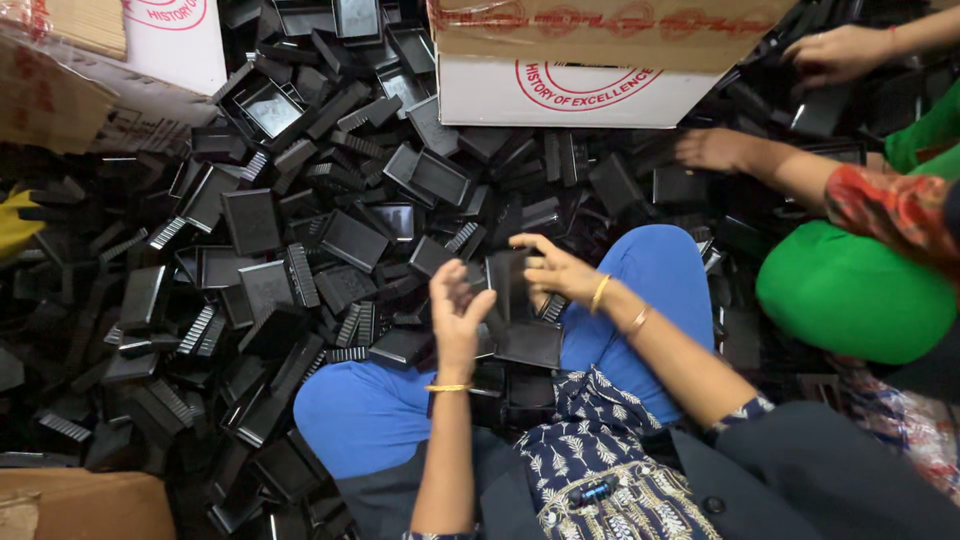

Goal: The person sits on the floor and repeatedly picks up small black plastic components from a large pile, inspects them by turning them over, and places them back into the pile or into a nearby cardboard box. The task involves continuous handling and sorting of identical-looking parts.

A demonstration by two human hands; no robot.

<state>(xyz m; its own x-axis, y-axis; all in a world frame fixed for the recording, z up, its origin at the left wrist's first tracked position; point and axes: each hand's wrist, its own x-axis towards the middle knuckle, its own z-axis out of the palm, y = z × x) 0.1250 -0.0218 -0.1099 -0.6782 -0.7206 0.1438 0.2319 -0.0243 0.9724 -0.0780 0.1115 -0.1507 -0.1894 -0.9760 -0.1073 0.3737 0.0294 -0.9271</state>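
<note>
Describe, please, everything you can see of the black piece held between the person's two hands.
The black piece is a flat, rectangular, tray-like part, plastic by its look, dark and slightly glossy. It stands nearly upright, above similar trays resting on the lap. The right hand grips its upper right edge; the left hand touches its left side. Finer details are too dark to tell.
</note>
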